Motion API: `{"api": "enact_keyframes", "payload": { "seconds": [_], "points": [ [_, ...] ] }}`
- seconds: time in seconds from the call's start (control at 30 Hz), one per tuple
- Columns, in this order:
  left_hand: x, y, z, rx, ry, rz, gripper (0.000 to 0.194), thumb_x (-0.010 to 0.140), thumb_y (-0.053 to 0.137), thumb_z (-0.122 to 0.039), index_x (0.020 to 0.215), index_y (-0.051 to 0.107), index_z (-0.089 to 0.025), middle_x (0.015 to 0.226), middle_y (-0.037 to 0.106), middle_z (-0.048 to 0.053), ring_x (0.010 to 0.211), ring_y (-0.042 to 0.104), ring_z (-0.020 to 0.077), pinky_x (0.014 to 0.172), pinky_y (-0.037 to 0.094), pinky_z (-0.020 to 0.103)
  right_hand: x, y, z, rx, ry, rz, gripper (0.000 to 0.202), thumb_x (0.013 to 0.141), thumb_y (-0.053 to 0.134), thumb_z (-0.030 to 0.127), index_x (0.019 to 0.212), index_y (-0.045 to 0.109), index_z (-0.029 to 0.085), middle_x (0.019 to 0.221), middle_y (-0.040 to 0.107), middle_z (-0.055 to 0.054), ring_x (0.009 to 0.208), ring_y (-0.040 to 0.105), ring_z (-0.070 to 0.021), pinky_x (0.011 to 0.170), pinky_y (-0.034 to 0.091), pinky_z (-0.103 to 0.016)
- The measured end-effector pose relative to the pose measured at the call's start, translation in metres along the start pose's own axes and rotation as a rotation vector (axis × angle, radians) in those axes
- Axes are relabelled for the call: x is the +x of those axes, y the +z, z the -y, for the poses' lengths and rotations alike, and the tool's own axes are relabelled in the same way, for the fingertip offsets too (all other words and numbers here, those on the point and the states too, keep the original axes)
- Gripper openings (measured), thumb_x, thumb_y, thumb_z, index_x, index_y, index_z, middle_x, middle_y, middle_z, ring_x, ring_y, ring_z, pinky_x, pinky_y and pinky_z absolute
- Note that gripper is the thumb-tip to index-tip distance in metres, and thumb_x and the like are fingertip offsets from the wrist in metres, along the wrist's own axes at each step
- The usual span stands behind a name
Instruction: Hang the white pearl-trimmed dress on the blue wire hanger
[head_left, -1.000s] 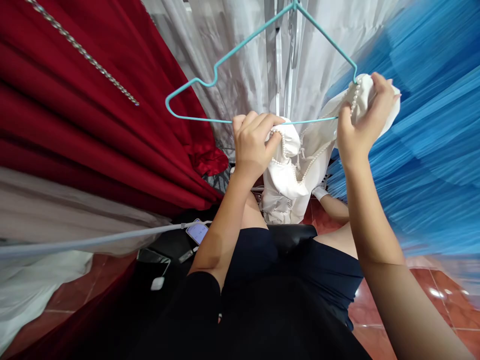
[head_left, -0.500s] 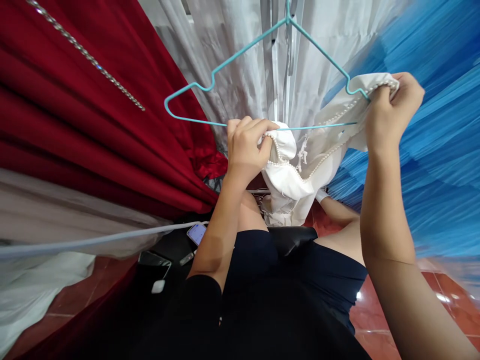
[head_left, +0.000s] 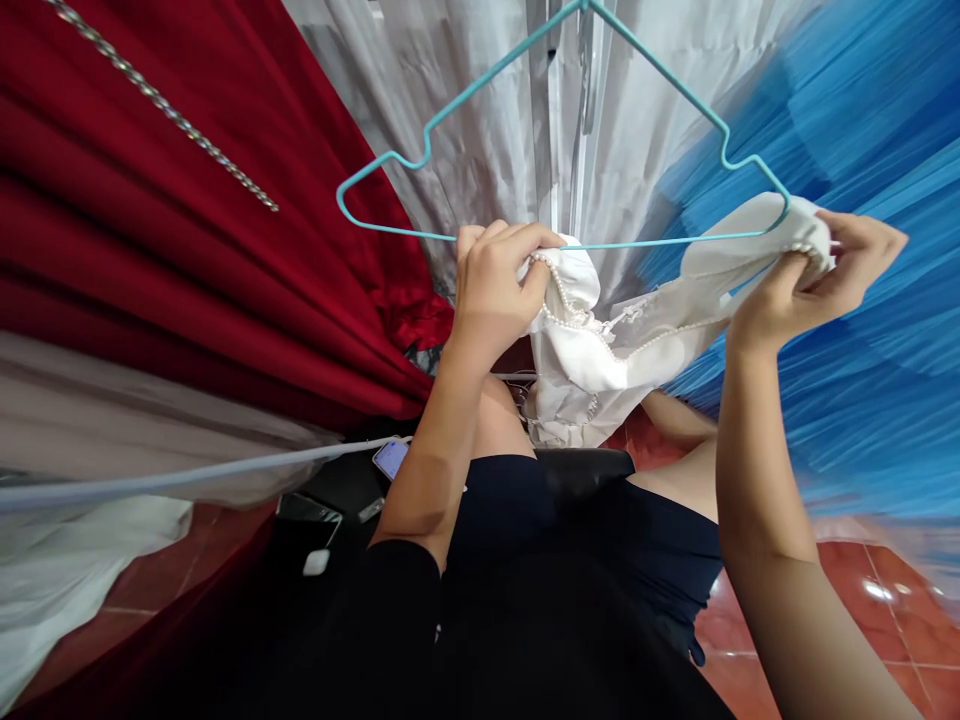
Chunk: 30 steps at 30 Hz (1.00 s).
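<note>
A white garment with pearl-bead trim point(head_left: 585, 355) is stretched between my two hands, its lower part hanging down between my knees. My left hand point(head_left: 499, 285) is closed on its left beaded edge, and the lower bar of a light blue hanger point(head_left: 637, 244) runs at the fingers; whether they grip the bar too is hidden. My right hand point(head_left: 814, 275) pinches the beaded edge at the garment's right end. Just beside that hand, the hanger's right end shows in front of the white cloth. The hanger's left end is bare.
Red cloth point(head_left: 225, 230) hangs at left with a rhinestone strand point(head_left: 165, 105) before it. Blue tulle point(head_left: 862, 400) hangs at right, white drapes point(head_left: 480, 110) behind. A phone point(head_left: 390, 458) and a white earbud case point(head_left: 316, 562) lie on a black surface at left.
My right hand has moved right and down with the garment's edge. The hanger's right end, earlier tucked under the cloth, now shows in full. My left hand has stayed nearly still.
</note>
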<state>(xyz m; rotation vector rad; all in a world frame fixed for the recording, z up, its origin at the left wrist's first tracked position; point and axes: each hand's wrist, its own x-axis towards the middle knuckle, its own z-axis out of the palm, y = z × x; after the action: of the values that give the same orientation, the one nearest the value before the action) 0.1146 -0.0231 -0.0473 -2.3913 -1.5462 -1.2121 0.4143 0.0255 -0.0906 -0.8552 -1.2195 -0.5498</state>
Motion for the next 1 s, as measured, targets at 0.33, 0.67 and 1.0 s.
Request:
{"api": "enact_keyframes", "payload": {
  "seconds": [0.33, 0.67, 1.0],
  "points": [
    [-0.003, 0.002, -0.006, -0.012, -0.030, -0.029, 0.023, 0.086, 0.050, -0.011, 0.093, 0.066, -0.027, 0.095, 0.071, -0.001, 0.092, 0.060, 0.0250, 0.096, 0.038, 0.046, -0.014, 0.021, 0.110, 0.265, 0.063, 0.512, 0.023, 0.089, 0.047, 0.031, 0.106, 0.063, 0.024, 0.106, 0.055, -0.006, 0.105, 0.057, -0.0245, 0.095, 0.045, -0.051],
    [-0.007, 0.006, -0.001, 0.033, -0.005, 0.004, 0.022, 0.089, 0.049, -0.012, 0.096, 0.064, -0.026, 0.098, 0.070, 0.001, 0.094, 0.059, 0.0267, 0.096, 0.037, 0.046, -0.044, 0.063, 0.112, 0.266, 0.017, 0.700, 0.017, 0.089, 0.048, 0.024, 0.102, 0.059, 0.024, 0.093, 0.062, -0.001, 0.092, 0.057, -0.0201, 0.102, 0.036, -0.046],
    [-0.012, 0.008, -0.003, 0.020, 0.043, -0.074, 0.025, 0.089, 0.047, -0.011, 0.103, 0.063, -0.025, 0.107, 0.069, 0.002, 0.102, 0.061, 0.0248, 0.100, 0.041, 0.045, -0.036, 0.062, 0.115, 0.257, 0.044, 0.640, 0.018, 0.087, 0.045, 0.020, 0.100, 0.058, 0.023, 0.090, 0.063, 0.001, 0.085, 0.057, -0.0166, 0.095, 0.038, -0.039]
  ]
}}
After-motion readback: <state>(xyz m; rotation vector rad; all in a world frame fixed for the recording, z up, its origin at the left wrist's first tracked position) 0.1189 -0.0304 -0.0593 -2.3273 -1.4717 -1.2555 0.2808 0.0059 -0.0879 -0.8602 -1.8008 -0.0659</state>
